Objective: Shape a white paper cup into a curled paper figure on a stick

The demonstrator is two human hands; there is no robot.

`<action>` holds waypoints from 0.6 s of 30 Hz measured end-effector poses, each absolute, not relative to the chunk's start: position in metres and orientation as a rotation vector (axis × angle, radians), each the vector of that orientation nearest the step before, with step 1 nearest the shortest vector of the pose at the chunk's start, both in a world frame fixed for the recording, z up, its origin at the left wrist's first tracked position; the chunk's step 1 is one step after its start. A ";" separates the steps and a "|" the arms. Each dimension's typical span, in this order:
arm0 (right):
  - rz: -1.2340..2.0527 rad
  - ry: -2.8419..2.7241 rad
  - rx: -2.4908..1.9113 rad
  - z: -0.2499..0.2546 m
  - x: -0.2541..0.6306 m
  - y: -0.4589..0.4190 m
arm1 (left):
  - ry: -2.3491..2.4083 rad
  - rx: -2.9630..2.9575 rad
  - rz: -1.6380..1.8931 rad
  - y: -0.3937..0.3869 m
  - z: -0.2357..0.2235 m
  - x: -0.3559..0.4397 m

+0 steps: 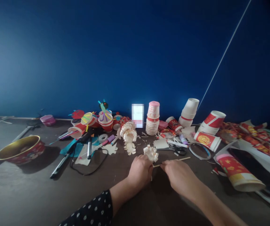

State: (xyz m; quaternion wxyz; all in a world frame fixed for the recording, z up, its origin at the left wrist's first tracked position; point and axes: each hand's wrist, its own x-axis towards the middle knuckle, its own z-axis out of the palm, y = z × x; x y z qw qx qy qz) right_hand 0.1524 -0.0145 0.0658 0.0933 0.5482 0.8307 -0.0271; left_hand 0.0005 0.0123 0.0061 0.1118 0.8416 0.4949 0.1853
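Firmly, our left hand (139, 172) clamps the white paper-cup flower (150, 153) near the worktop's (31, 194) front edge, steadying it, while our right hand (176, 177), just beside, pinches a thin wooden stick (174, 160).

A deep blue painted wall (116, 53) rises beyond the left hand (139, 172), crossed far to the right by a thin white diagonal line (225, 53), behind a dark brown tabletop (19, 201).
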 end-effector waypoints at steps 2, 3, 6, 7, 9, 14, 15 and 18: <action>-0.092 2.438 1.618 0.067 0.151 -0.015 | 1.458 2.491 0.534 0.011 0.007 0.000; -0.091 2.428 1.617 0.067 0.151 -0.015 | 1.460 2.501 0.526 0.011 0.008 0.000; -0.088 2.419 1.601 0.069 0.149 -0.016 | 1.467 2.516 0.496 0.010 0.008 -0.002; -0.082 2.419 1.597 0.069 0.148 -0.016 | 1.473 2.512 0.490 0.011 0.008 -0.002; -0.073 2.432 1.591 0.069 0.148 -0.016 | 1.488 2.499 0.495 0.012 0.008 -0.004; -0.062 2.487 1.589 0.064 0.149 -0.013 | 1.531 2.466 0.565 0.015 0.004 -0.007; -0.058 2.491 1.591 0.062 0.150 -0.013 | 1.536 2.461 0.576 0.016 0.003 -0.007; -0.042 2.505 1.603 0.058 0.150 -0.012 | 1.522 2.456 0.621 0.016 0.001 -0.008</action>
